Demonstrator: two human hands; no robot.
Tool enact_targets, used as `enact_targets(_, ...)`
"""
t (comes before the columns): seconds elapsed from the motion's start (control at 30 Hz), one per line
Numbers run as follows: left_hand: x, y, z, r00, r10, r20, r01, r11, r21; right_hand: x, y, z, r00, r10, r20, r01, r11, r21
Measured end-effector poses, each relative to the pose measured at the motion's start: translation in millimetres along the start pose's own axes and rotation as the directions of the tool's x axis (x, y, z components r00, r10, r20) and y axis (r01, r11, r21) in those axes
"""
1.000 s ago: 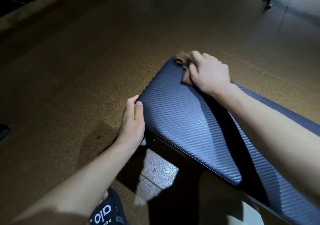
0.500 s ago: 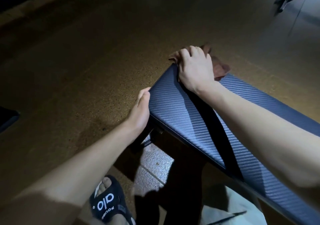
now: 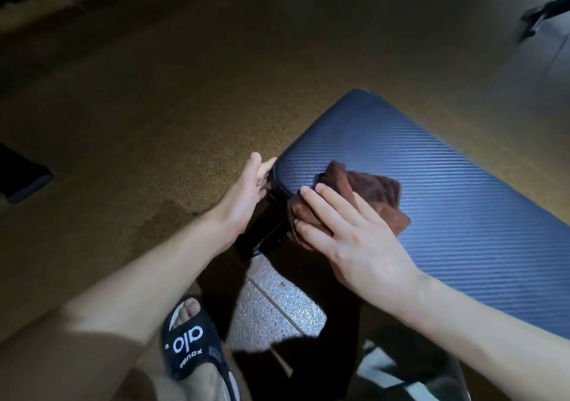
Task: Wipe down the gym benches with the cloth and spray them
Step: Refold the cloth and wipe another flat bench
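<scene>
Two hands at bench (image 3: 447,203) corner, right hand (image 3: 354,240) flat on cloth (image 3: 370,194)

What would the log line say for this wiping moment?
right hand: presses cloth on bench pad near edge | left hand: steadies pad end

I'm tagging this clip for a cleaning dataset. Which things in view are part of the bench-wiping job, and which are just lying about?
Part of the job:
- brown cloth, pressed under the right hand
- bench pad
- left hand, touching the pad's end

Just about:
- black slide sandal, on the person's foot
- dark object on the floor, far left
- metal equipment leg, top right

No spray bottle is in view.
</scene>
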State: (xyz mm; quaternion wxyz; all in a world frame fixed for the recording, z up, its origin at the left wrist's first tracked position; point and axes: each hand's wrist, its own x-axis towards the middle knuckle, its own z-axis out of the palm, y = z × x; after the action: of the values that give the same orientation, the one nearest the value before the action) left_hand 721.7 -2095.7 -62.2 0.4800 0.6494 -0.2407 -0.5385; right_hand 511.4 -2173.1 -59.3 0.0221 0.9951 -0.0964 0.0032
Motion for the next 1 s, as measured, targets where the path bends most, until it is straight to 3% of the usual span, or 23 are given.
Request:
enact_targets(0.17,4.8,1.4,-8.7,0.998,-0.043,-0.046,0.039,0.996,-0.081,49.2,5.6,-4.2,0.997,-0.077,0.014,0.078,0.997,-0.020)
enact_targets(0.33,10.4,-2.4,-8.5,0.972,-0.119,-0.202,0.064,0.963,-0.262,129.6,3.1,-10.6,0.999,0.044,0.010,-0.045,0.995,0.084)
enact_targets(0.47,6.6,-2.9,-4.0,0.978,-0.115,-0.174,0.070,0.967,-0.246,94.6,4.4,-16.0,0.998,0.053,-0.038,-0.046,0.988,0.150)
enact_targets(0.6,4.6,-0.9,1.2,0.994,-0.058,-0.091,0.040,0.981,-0.188,18.4,3.7,-7.8,0.994,-0.033,-0.104,0.049,0.985,0.163)
enact_targets(0.8,5.8,-5.7,11.3,0.996,-0.060,-0.070,0.045,0.978,-0.203,106.3,47.7,-11.3,0.987,-0.108,-0.122,0.138,0.952,0.273)
enact_targets(0.9,10.2,-11.7,10.0,0.985,-0.082,-0.150,0.052,0.980,-0.193,155.6,68.3,-17.8,1.000,-0.003,-0.023,0.008,0.982,0.186)
enact_targets(1.0,9.0,-10.0,12.8,0.989,-0.074,-0.131,0.064,0.995,-0.075,171.5,100.7,-20.7,0.976,0.208,0.071,-0.215,0.970,0.114)
